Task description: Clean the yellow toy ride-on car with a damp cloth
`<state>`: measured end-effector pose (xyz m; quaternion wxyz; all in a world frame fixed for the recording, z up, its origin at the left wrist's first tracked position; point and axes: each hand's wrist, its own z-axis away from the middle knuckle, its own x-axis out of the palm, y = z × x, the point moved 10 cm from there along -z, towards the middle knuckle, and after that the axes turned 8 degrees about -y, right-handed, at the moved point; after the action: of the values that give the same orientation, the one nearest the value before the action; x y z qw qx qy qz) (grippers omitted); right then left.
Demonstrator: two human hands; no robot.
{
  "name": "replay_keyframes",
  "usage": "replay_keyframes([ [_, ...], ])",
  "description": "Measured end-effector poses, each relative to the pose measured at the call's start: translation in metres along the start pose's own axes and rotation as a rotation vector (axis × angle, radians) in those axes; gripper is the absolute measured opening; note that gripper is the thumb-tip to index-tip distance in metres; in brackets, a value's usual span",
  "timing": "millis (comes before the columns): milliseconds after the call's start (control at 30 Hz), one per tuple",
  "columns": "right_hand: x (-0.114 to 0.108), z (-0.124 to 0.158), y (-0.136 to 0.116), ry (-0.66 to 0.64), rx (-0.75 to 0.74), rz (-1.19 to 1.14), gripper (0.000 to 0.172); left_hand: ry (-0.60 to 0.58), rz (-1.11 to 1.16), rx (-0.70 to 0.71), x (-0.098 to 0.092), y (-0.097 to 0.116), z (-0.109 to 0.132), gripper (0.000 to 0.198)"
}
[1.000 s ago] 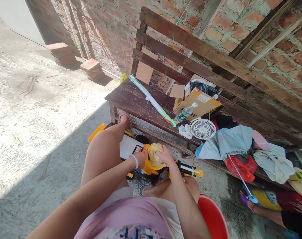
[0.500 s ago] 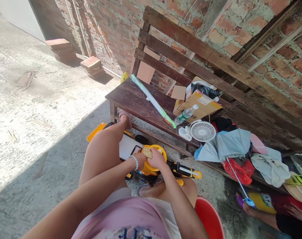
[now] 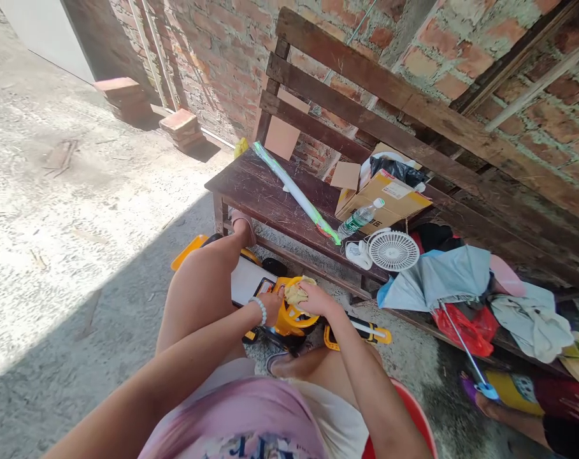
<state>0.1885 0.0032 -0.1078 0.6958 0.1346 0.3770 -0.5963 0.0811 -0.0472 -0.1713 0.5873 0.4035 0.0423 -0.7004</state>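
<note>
A yellow toy ride-on vehicle (image 3: pixel 248 280) with a grey-white body stands between my legs. Its yellow steering wheel (image 3: pixel 302 322) faces up at me. My left hand (image 3: pixel 271 307), with a pale bead bracelet at the wrist, is closed at the wheel's left side and seems to grip the rim; its fingertips are partly hidden. In my right hand (image 3: pixel 316 299) is a crumpled pale yellow cloth (image 3: pixel 295 292), pressed on the far part of the wheel. A black and yellow arm part (image 3: pixel 363 328) of the toy lies to the right.
A dark wooden bench (image 3: pixel 241 185) holds a long wrapped roll (image 3: pixel 293 191), a water bottle (image 3: pixel 360 218), a cardboard box (image 3: pixel 389 197) and a white fan (image 3: pixel 393 250). Rightward are an umbrella (image 3: pixel 446 274) and another person's foot (image 3: pixel 485 403). A red bucket (image 3: pixel 416 408) stands beside my right leg.
My hands have moved apart: the right hand has carried the cloth right and slightly up across the wheel, while the left stays at its left side. The view has shifted slightly.
</note>
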Motion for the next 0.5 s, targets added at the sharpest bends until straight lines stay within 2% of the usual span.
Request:
replay_keyframes([
  [300, 0.003, -0.021, -0.007, -0.067, 0.154, 0.194, 0.054, -0.032, -0.043, -0.036, -0.008, 0.004, 0.011, 0.105],
  [500, -0.002, -0.007, 0.01, -0.014, 0.229, 0.093, 0.05, -0.047, -0.008, -0.012, -0.006, 0.002, 0.005, 0.107],
])
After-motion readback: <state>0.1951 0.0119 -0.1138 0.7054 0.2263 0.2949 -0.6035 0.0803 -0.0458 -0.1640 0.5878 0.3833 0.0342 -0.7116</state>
